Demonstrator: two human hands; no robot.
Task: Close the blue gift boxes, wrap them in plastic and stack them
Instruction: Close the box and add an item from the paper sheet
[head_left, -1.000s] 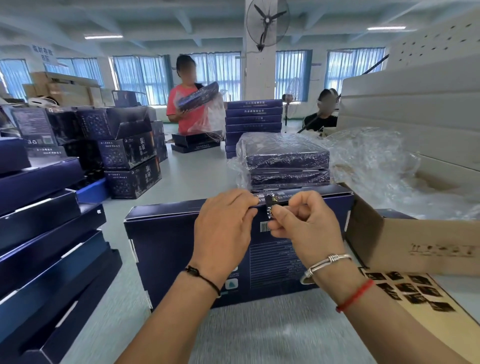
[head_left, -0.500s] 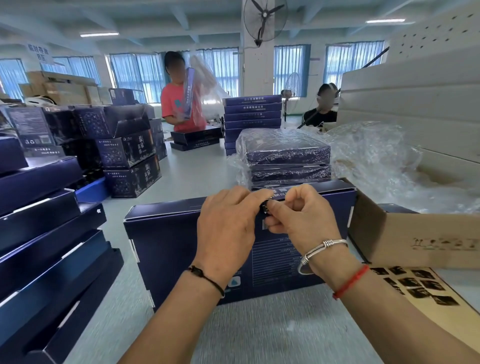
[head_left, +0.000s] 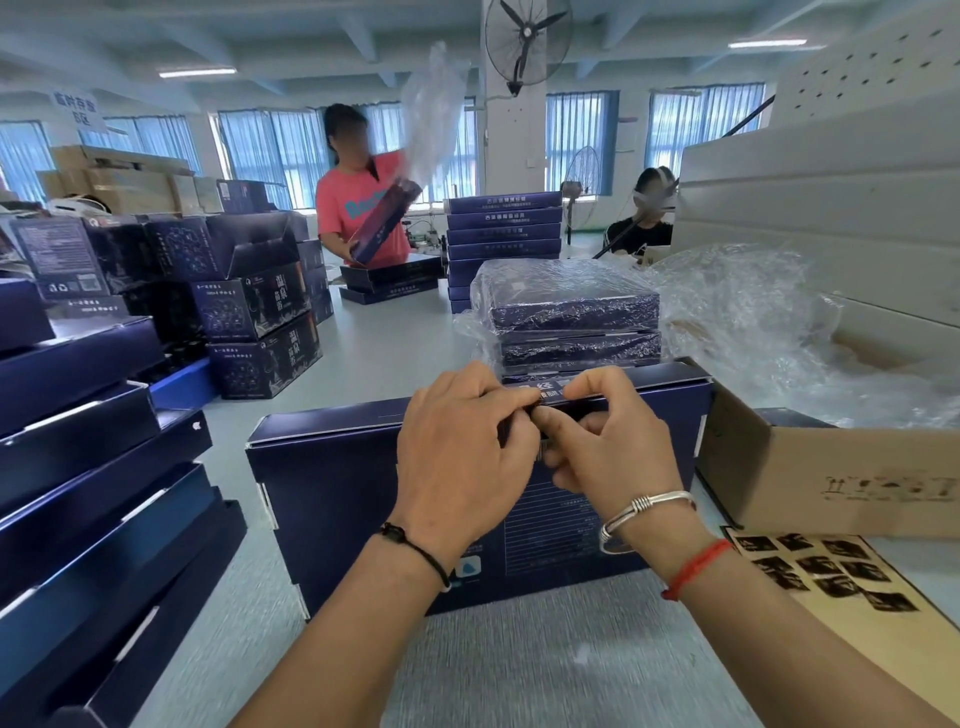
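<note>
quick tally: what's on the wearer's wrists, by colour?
Black cord, left wrist: 1
Silver bangle, right wrist: 1
Red string, right wrist: 1
Total: 3

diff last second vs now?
The person in the red shirt swung their box upright and lifted the plastic bag overhead. Unchanged: both hands, left hand and right hand, pinch at the top edge of the standing blue box.
</note>
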